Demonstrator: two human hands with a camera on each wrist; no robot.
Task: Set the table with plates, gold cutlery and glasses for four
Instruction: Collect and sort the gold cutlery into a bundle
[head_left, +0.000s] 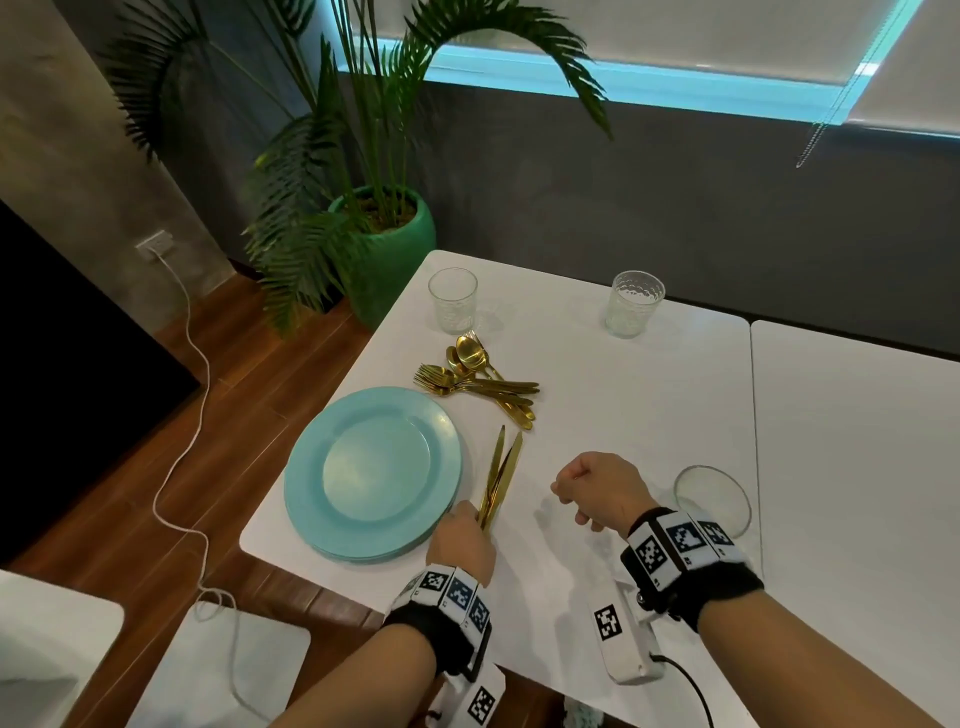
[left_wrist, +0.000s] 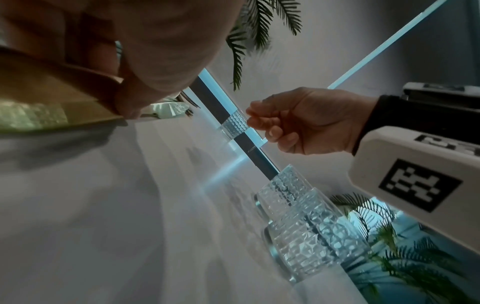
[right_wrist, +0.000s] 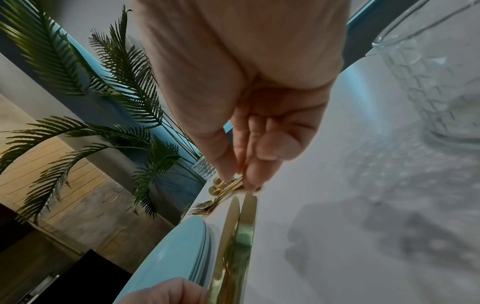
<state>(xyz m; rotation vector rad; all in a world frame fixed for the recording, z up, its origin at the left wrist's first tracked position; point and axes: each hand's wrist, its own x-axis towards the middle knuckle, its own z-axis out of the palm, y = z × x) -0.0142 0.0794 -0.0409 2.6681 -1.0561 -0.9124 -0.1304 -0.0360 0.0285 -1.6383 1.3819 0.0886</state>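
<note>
Table-setting barely begun: everything is out, nothing laid at a place.

Plates (head_left: 372, 473) sit in one blue stack at the near-left corner of the white table (head_left: 649, 415); none dealt out. Spoons and forks (head_left: 480, 382) lie heaped beyond the stack. Left hand (head_left: 462, 540) grips the handles of the gold knives (head_left: 500, 475), blades on the table just beside the plates. Right hand (head_left: 597, 491) hovers nearby, fingers curled, holding nothing. Glasses: two apart at the far edge (head_left: 452, 300) (head_left: 635, 304), one by the right wrist (head_left: 712, 499); the left wrist view shows it as two nested. All glasses look empty. Left to do, I judge: spread plates, cutlery and glasses to four places.
</note>
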